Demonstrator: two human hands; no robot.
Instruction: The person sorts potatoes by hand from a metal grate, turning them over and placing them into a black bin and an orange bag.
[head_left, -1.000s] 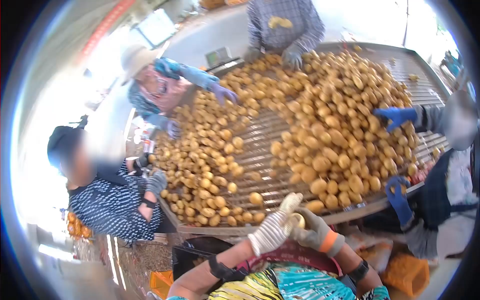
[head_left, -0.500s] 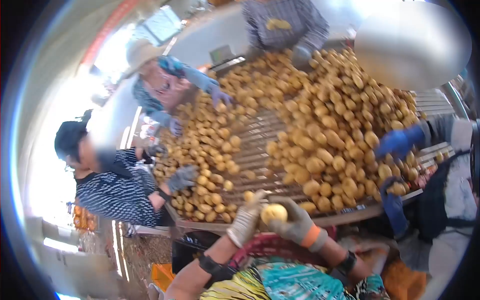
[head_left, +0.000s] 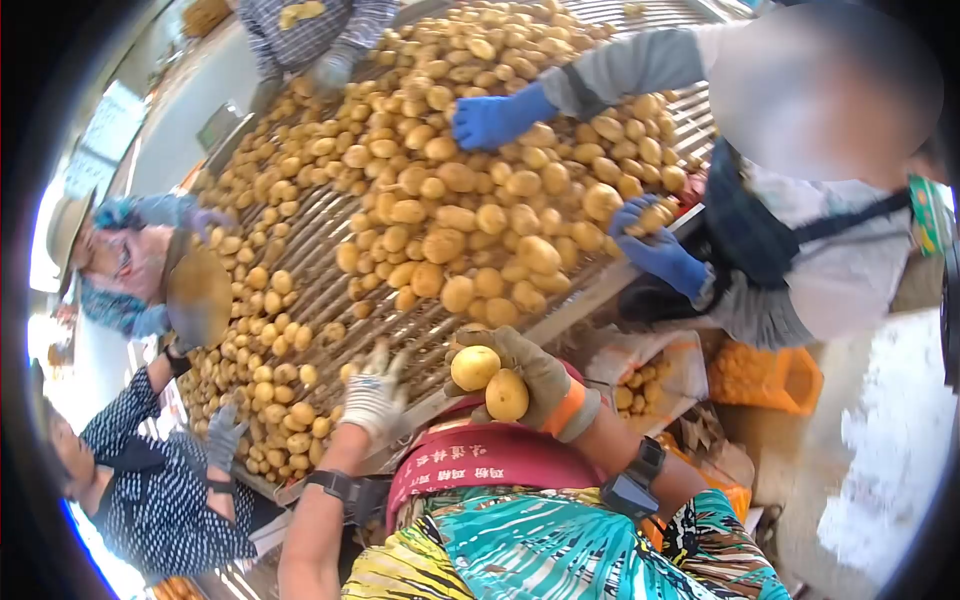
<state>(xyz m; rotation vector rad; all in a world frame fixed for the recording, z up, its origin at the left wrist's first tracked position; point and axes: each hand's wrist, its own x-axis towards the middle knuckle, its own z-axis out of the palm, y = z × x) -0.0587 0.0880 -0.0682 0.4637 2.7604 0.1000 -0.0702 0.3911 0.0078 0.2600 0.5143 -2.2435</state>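
My right hand (head_left: 535, 370), in a grey glove with an orange band, is closed around two potatoes. One pale yellow potato (head_left: 475, 368) rests against another potato (head_left: 507, 396) in the palm side, both facing up to the camera. To the left, my left hand (head_left: 372, 402) wears a whitish knit glove and has its fingers apart over the near edge of the slatted sorting table (head_left: 400, 335). A single potato (head_left: 348, 371) lies close to its fingertips. Large heaps of potatoes (head_left: 440, 245) cover much of the slats beyond both hands.
A co-worker's blue-gloved hand (head_left: 500, 118) reaches over the heap; their other hand (head_left: 655, 245) holds a potato. More co-workers stand left and at the far side. A white sack (head_left: 650, 380) with potatoes and an orange crate (head_left: 765, 378) stand right. A red apron (head_left: 475, 465) covers my lap.
The view has swung right. My hands, close together before, are now apart, the left over the table edge. Two potatoes show in my right hand, where one showed. The blue-gloved co-worker reaches farther across.
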